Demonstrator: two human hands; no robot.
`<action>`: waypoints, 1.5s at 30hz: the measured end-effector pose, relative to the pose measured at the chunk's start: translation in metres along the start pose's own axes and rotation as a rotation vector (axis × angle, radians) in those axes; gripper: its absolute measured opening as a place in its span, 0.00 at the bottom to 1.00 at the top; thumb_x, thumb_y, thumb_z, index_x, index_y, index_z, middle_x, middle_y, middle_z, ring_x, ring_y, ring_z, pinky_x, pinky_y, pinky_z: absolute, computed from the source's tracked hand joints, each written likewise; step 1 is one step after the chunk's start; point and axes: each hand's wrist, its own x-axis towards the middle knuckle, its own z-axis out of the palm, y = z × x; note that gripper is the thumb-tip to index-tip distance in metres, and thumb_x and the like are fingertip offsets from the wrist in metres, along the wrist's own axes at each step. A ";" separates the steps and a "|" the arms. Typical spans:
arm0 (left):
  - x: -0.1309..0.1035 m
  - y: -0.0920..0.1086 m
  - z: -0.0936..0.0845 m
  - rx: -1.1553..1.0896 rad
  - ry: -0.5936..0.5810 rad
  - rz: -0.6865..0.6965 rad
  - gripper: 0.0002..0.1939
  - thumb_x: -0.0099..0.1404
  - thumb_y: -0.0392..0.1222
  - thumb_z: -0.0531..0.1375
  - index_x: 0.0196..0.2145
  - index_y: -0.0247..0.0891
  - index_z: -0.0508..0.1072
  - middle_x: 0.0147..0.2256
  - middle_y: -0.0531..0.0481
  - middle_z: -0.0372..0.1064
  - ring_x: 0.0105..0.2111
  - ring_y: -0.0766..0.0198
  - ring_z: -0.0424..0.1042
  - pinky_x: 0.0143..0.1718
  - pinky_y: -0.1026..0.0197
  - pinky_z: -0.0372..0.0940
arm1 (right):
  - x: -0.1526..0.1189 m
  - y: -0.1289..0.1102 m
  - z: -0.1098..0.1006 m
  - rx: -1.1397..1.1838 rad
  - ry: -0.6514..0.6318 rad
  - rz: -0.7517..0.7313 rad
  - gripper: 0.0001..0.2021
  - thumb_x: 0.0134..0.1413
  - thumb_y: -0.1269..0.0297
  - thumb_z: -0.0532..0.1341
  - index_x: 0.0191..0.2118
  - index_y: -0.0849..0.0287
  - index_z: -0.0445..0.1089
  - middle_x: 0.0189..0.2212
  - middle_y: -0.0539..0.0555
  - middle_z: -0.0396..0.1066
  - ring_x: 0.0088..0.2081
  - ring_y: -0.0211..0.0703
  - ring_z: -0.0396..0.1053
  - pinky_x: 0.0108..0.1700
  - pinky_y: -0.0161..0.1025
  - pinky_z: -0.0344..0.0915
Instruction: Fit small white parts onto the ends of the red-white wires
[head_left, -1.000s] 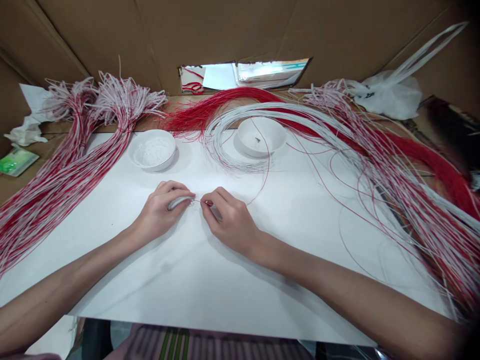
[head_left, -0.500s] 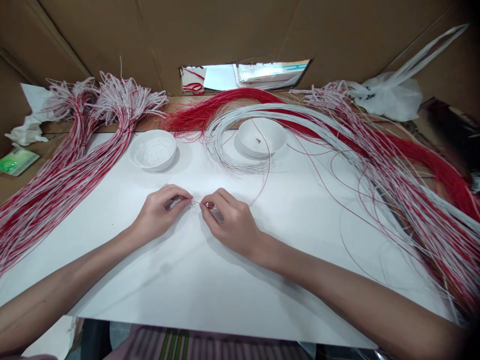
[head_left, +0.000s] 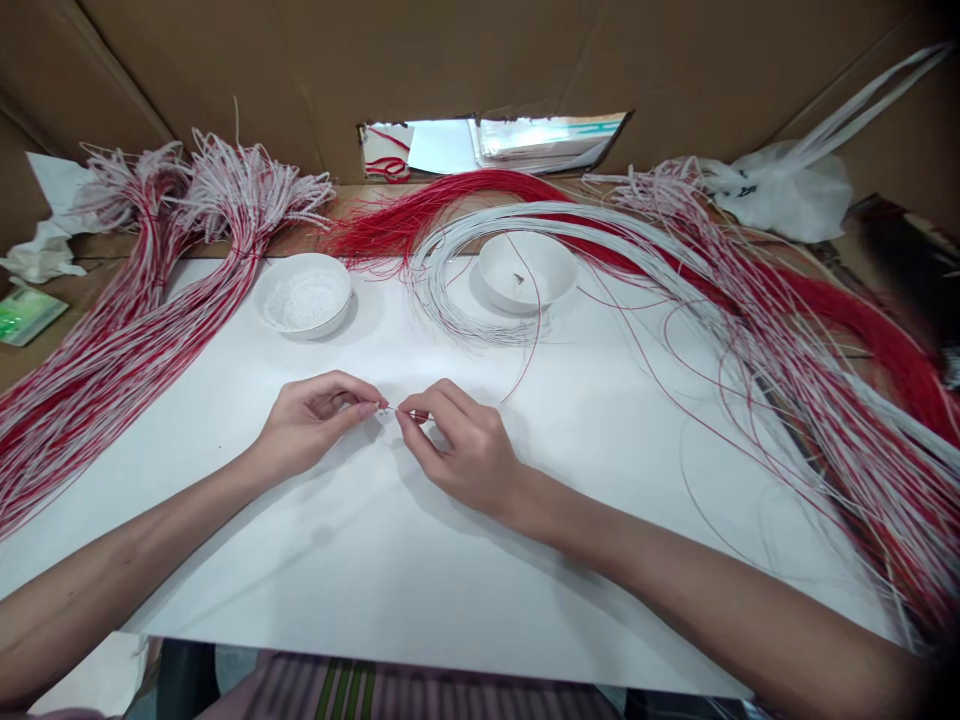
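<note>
My right hand (head_left: 465,445) is closed in a pinch on a thin red cord (head_left: 538,325), whose loose length curves up past the right bowl. A short stretch of the cord spans the small gap between my two hands. My left hand (head_left: 315,420) pinches at the other side of this gap, thumb against fingers. Tiny pale bits show at its fingertips, too small to name. Beyond the hands stand a white bowl (head_left: 341,315) holding small white pieces and another white bowl (head_left: 559,285) with a small dark bit inside.
Bundles of red-and-white cords (head_left: 187,300) lie along the left; another such bundle (head_left: 795,340) runs down the right. Loose red cords (head_left: 465,190) and white cords (head_left: 442,260) arc behind the bowls. A cardboard wall (head_left: 450,60) with a cut slot closes the back of the white tabletop (head_left: 420,600).
My left hand's fingers have shifted slightly and the thumb lies straighter at the pinch. My right hand stays nearly in place, still pinching the cord. The view has tilted a little.
</note>
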 end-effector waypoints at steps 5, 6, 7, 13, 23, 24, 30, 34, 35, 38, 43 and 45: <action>0.000 0.000 0.001 -0.040 -0.021 -0.014 0.03 0.60 0.36 0.66 0.34 0.38 0.77 0.35 0.49 0.77 0.37 0.65 0.75 0.41 0.64 0.70 | 0.000 0.000 0.000 0.005 0.004 -0.007 0.05 0.61 0.72 0.57 0.34 0.61 0.68 0.29 0.50 0.71 0.26 0.30 0.66 0.25 0.29 0.60; 0.000 0.001 0.001 -0.042 -0.028 -0.013 0.03 0.60 0.36 0.66 0.34 0.38 0.77 0.35 0.49 0.77 0.38 0.64 0.75 0.42 0.64 0.70 | 0.000 0.000 0.000 0.004 0.004 -0.009 0.05 0.61 0.72 0.57 0.34 0.61 0.68 0.29 0.50 0.71 0.26 0.30 0.66 0.25 0.29 0.60; -0.001 0.001 0.001 -0.042 -0.032 -0.009 0.03 0.60 0.36 0.66 0.34 0.38 0.77 0.35 0.49 0.77 0.38 0.64 0.75 0.42 0.63 0.70 | 0.000 0.000 0.000 0.003 0.004 -0.011 0.05 0.61 0.72 0.57 0.34 0.61 0.69 0.29 0.50 0.71 0.26 0.30 0.66 0.25 0.30 0.60; -0.001 0.001 0.001 -0.039 -0.043 0.026 0.03 0.61 0.36 0.66 0.34 0.38 0.77 0.34 0.48 0.76 0.37 0.64 0.74 0.41 0.63 0.69 | 0.000 0.000 0.000 -0.001 0.005 -0.011 0.05 0.60 0.73 0.57 0.34 0.61 0.69 0.29 0.49 0.71 0.25 0.29 0.66 0.24 0.29 0.60; 0.000 0.000 -0.001 -0.033 -0.053 0.059 0.03 0.60 0.35 0.66 0.34 0.39 0.78 0.34 0.49 0.75 0.37 0.64 0.73 0.40 0.62 0.68 | 0.000 0.000 0.001 0.000 0.016 -0.030 0.04 0.59 0.74 0.58 0.34 0.61 0.69 0.28 0.49 0.70 0.24 0.29 0.65 0.23 0.29 0.58; 0.000 0.000 0.000 -0.034 -0.052 0.060 0.03 0.60 0.35 0.66 0.34 0.39 0.78 0.34 0.48 0.75 0.37 0.64 0.73 0.40 0.62 0.68 | 0.000 0.000 0.001 0.000 0.017 -0.031 0.04 0.59 0.74 0.58 0.34 0.61 0.69 0.28 0.49 0.70 0.24 0.29 0.65 0.23 0.29 0.58; -0.001 0.000 0.000 -0.049 -0.027 0.030 0.04 0.59 0.36 0.67 0.34 0.38 0.77 0.33 0.49 0.75 0.35 0.65 0.73 0.38 0.63 0.68 | 0.000 0.000 0.000 -0.003 0.017 -0.029 0.03 0.59 0.73 0.58 0.34 0.61 0.69 0.29 0.49 0.71 0.24 0.28 0.65 0.23 0.29 0.58; 0.000 0.000 0.000 -0.051 -0.041 0.026 0.04 0.59 0.37 0.67 0.34 0.38 0.77 0.34 0.49 0.75 0.36 0.65 0.73 0.39 0.63 0.68 | 0.000 0.000 0.000 0.001 0.015 -0.031 0.04 0.60 0.73 0.58 0.34 0.61 0.69 0.29 0.49 0.71 0.24 0.28 0.65 0.23 0.29 0.58; 0.000 0.000 0.000 -0.050 -0.045 0.030 0.04 0.59 0.37 0.67 0.34 0.38 0.77 0.34 0.49 0.75 0.36 0.64 0.73 0.39 0.63 0.67 | 0.000 0.000 0.000 0.001 0.015 -0.031 0.04 0.60 0.73 0.58 0.34 0.61 0.69 0.29 0.49 0.71 0.24 0.28 0.65 0.23 0.29 0.58; 0.001 0.000 0.000 -0.040 -0.049 0.040 0.04 0.59 0.38 0.66 0.34 0.37 0.77 0.34 0.48 0.75 0.36 0.63 0.73 0.39 0.62 0.67 | 0.000 0.000 0.000 0.001 0.015 -0.030 0.05 0.60 0.73 0.58 0.34 0.61 0.69 0.28 0.49 0.71 0.24 0.29 0.65 0.23 0.29 0.57; 0.001 0.000 -0.001 -0.012 -0.042 0.056 0.05 0.59 0.40 0.67 0.34 0.37 0.77 0.34 0.46 0.75 0.36 0.61 0.73 0.38 0.60 0.68 | 0.000 -0.001 -0.001 0.002 -0.001 -0.016 0.06 0.61 0.72 0.57 0.34 0.60 0.69 0.29 0.49 0.71 0.24 0.29 0.66 0.24 0.30 0.58; 0.001 0.000 -0.001 -0.009 -0.041 0.057 0.05 0.59 0.40 0.66 0.34 0.37 0.78 0.34 0.46 0.75 0.36 0.61 0.73 0.38 0.60 0.68 | 0.000 -0.001 -0.001 0.003 -0.006 -0.010 0.06 0.61 0.72 0.56 0.34 0.60 0.69 0.29 0.50 0.71 0.24 0.29 0.66 0.24 0.30 0.58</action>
